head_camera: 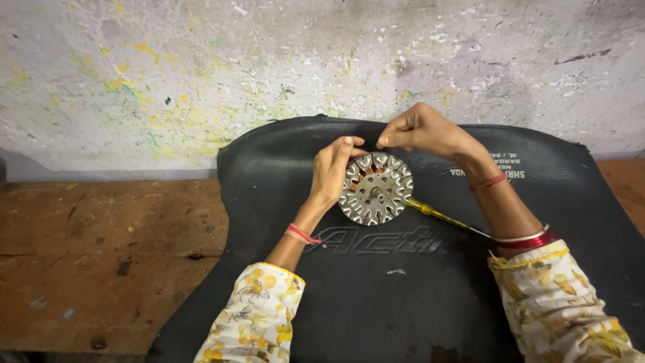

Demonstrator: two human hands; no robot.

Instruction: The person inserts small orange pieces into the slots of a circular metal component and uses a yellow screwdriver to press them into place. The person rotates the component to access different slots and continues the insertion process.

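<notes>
On the black mat (403,296) by the spattered wall (201,74), her left hand (330,171) grips the slotted metal stator (375,188) upright while her right hand (420,131) pinches at its top rim; I'd judge winding is underway, needing careful threading next.

We identify the setting as a small repair workshop. We base this on the paint-spattered wall (201,74), the worn, stained wooden floor (101,262), a black rubber mat (403,296) used as the work surface, and a slotted metal motor stator (375,188) lying on it.
</notes>
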